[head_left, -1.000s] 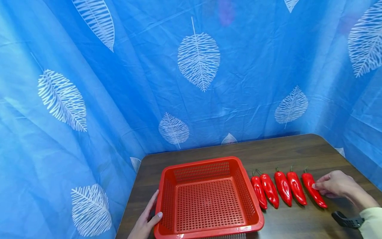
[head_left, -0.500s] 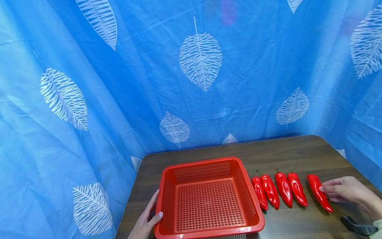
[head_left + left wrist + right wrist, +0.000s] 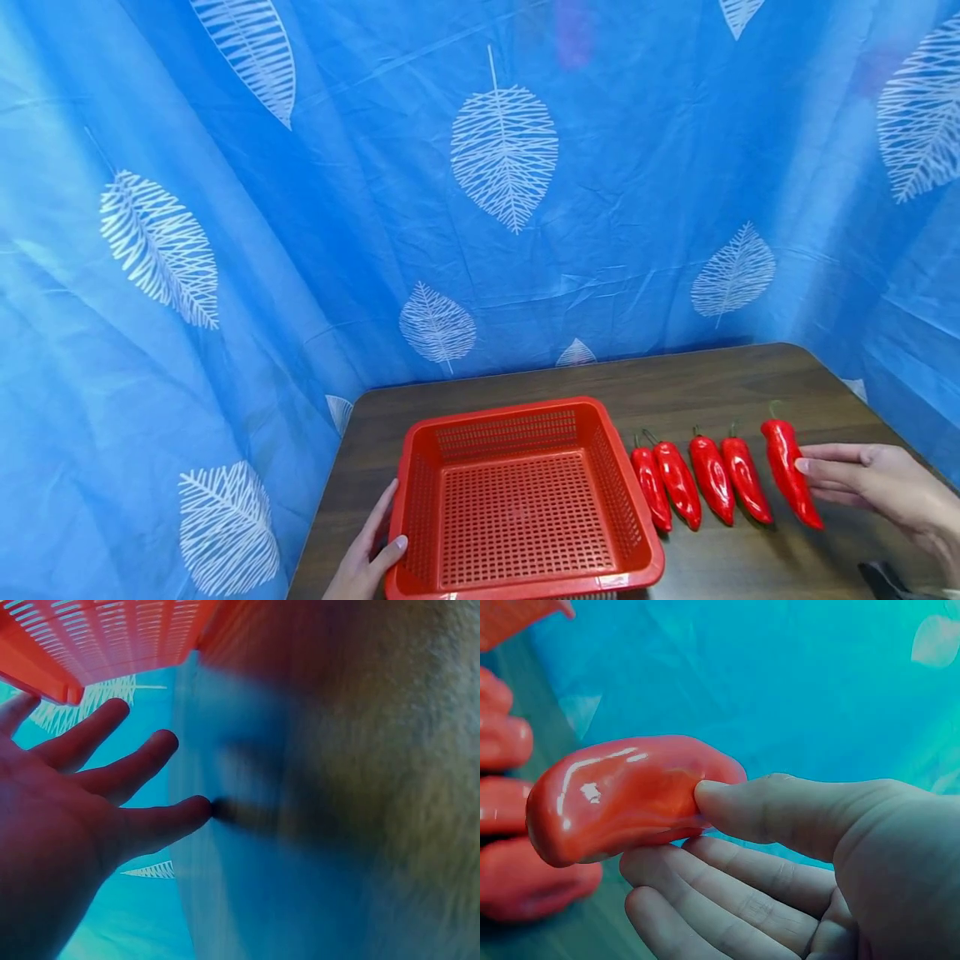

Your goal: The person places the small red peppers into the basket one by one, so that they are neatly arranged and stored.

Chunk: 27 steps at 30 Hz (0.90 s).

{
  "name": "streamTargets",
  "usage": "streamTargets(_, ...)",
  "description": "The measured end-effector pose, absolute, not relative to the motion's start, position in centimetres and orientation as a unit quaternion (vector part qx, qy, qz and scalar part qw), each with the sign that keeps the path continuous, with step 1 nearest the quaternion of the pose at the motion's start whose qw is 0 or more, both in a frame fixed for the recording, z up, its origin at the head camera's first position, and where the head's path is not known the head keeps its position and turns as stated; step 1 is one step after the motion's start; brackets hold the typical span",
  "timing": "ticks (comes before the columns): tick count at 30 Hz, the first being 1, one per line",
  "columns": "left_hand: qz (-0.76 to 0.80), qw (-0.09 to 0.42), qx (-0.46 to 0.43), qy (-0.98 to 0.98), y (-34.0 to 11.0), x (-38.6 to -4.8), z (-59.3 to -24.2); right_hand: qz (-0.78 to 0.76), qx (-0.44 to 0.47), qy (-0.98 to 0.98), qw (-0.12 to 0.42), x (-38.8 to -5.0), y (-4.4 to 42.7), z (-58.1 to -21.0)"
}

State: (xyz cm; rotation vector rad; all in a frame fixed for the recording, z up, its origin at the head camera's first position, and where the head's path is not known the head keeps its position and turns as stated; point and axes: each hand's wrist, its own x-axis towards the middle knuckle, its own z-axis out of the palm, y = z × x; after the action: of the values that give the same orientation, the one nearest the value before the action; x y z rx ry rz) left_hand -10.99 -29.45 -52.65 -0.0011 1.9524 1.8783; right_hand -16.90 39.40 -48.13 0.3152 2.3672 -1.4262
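Observation:
My right hand (image 3: 881, 487) pinches a red pepper (image 3: 787, 468) near its middle, thumb on one side and fingers on the other. In the right wrist view the glossy pepper (image 3: 630, 799) is between thumb and fingers of the right hand (image 3: 802, 862), over the table. Several more red peppers (image 3: 711, 479) lie side by side left of it. A red perforated basket (image 3: 525, 517) stands left of the row. At its left wall is my left hand (image 3: 363, 554), thumb at the rim; in the left wrist view the left hand's (image 3: 82, 780) fingers are straight and spread beside the basket (image 3: 127, 637).
The dark wooden table (image 3: 480, 393) carries the basket and peppers. A blue curtain (image 3: 615, 167) with white leaf patterns hangs behind it and on both sides. Below my right wrist a black object (image 3: 883, 581) shows at the lower right.
The right hand has drawn the rightmost pepper away from the row and raised it off the table, with its stem end now tipped up. The left hand and basket have hardly moved.

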Motion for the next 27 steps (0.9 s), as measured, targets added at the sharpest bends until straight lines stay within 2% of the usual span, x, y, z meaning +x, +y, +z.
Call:
streamTargets(7,0.677,0.206,-0.006,0.707,-29.2,-11.0,-52.9,-0.503,0.063,0.848,0.154,-16.6,37.0,-46.1)
streamTargets(14,0.697,0.212,0.019,0.685,-29.2,-10.9,-53.0,-0.526,0.028,0.835,0.161,-16.8,34.2,-45.2)
streamTargets(27,0.715,0.200,0.047,0.669,-29.2,-10.8,-53.4,-0.550,0.007,0.824,0.138,-17.7,29.2,-44.2)
